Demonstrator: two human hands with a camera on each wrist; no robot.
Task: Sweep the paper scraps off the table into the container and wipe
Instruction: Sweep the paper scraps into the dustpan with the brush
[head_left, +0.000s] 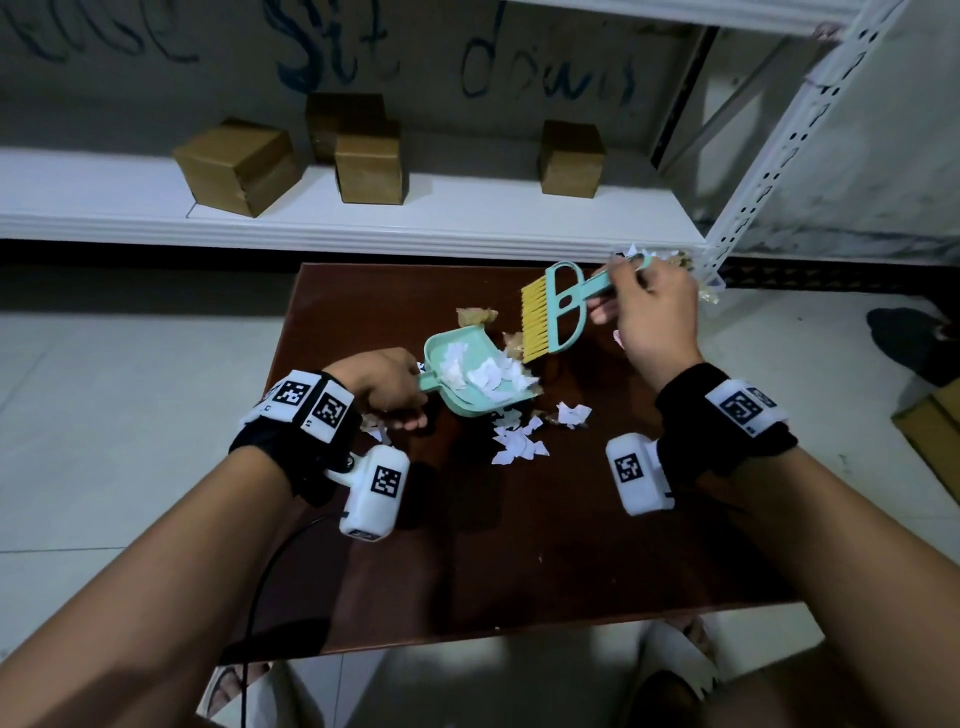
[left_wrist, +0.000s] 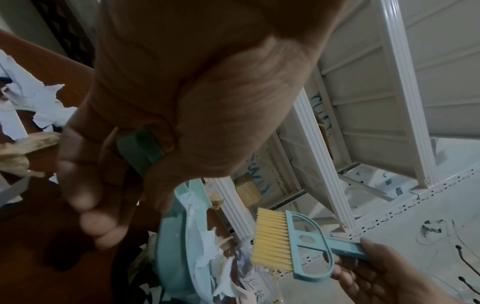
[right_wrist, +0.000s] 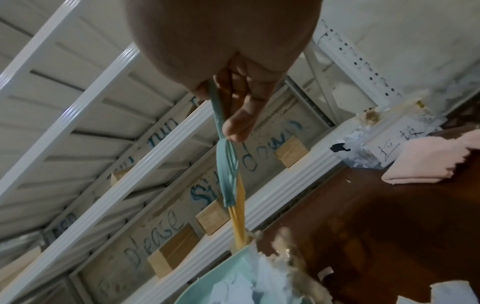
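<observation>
While head view hides it, a pink cloth (right_wrist: 426, 162) shows beside the container (right_wrist: 374, 148).

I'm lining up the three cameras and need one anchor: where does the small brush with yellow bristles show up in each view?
Head: the brush is upper centre-right, held by the right hand, bristles at the dustpan mouth.
Left wrist: lower centre-right, bristles pointing left toward the dustpan.
Right wrist: centre, seen edge-on, hanging down from the fingers.
Shared landmark: the blue writing on the wall behind the shelf, in all three views.
</observation>
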